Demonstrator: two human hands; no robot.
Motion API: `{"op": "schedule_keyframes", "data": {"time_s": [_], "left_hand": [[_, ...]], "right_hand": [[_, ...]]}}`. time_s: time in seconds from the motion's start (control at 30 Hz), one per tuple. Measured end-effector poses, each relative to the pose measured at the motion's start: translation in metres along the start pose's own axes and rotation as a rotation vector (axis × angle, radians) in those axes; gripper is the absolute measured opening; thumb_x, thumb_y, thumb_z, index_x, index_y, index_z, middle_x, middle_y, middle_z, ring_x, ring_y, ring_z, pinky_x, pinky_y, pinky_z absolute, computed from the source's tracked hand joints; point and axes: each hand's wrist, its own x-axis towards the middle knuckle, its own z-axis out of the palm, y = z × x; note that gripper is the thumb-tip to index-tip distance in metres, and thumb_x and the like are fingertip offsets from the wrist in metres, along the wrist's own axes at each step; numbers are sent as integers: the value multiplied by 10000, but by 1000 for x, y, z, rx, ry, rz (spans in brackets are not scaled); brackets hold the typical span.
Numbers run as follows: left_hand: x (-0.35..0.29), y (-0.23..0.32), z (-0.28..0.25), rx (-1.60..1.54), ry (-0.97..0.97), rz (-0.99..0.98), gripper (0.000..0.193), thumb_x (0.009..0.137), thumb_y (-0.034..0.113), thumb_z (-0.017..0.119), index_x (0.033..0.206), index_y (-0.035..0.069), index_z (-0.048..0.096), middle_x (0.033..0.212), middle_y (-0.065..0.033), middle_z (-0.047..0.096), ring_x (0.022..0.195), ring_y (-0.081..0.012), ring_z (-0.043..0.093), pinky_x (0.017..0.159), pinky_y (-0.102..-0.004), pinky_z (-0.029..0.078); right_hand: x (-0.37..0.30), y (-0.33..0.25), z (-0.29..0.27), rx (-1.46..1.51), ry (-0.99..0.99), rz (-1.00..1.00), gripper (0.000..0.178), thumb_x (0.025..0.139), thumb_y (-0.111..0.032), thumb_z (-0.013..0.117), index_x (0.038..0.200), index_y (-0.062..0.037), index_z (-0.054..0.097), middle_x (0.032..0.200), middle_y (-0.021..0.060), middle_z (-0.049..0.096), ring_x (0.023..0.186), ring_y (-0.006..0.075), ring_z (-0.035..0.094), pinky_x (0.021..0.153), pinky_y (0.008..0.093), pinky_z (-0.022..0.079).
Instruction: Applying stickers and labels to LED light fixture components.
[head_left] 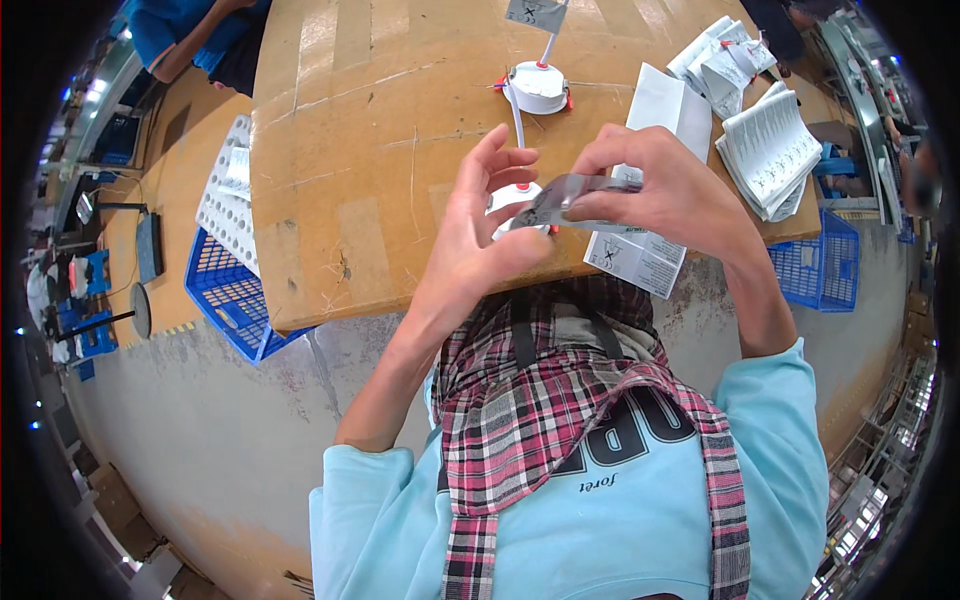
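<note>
My right hand (655,190) pinches a shiny grey strip (560,203) with printing on it, between thumb and fingers. Curved and spread apart, the fingers of my left hand (480,215) are at the strip's other end; whether they touch it is hard to tell. Partly hidden behind both hands, a white round piece (510,194) with a red part and a white cord lies near the table edge. Farther off sits another white round device (538,90) with red ends, and a grey printed tag (537,14) stands on its white cord.
Folded printed leaflets (768,150) are piled at the right of the brown table (350,180); a long sheet (640,262) hangs over the front edge. Blue crates (225,300) stand at left and right, the left one with a white perforated tray (222,205). Another person (185,40) is at far left.
</note>
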Motion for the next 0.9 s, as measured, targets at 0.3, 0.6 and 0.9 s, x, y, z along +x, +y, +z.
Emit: {"op": "schedule_keyframes", "data": {"time_s": [0.3, 0.6, 0.9], "left_hand": [[16, 0, -16, 8, 112, -207, 147, 835, 132, 688, 899, 18, 621, 824, -23, 646, 741, -70, 586, 704, -218, 457], [37, -15, -28, -53, 163, -212, 187, 856, 204, 668, 905, 27, 631, 808, -11, 631, 763, -60, 562, 718, -222, 433], [42, -16, -37, -110, 219, -216, 189, 841, 195, 682, 915, 26, 640, 813, -13, 625, 778, -67, 555, 743, -226, 427]], "right_hand": [[13, 10, 2, 6, 60, -18, 263, 754, -203, 682, 910, 8, 661, 788, 135, 637, 742, 243, 618, 682, 328, 467], [26, 37, 3, 297, 65, 157, 230, 808, -174, 681, 890, 40, 657, 767, 74, 642, 750, 121, 609, 677, 256, 466], [37, 57, 11, 465, 163, 84, 258, 832, -170, 669, 1001, 25, 663, 853, 75, 663, 811, 130, 630, 750, 251, 489]]}}
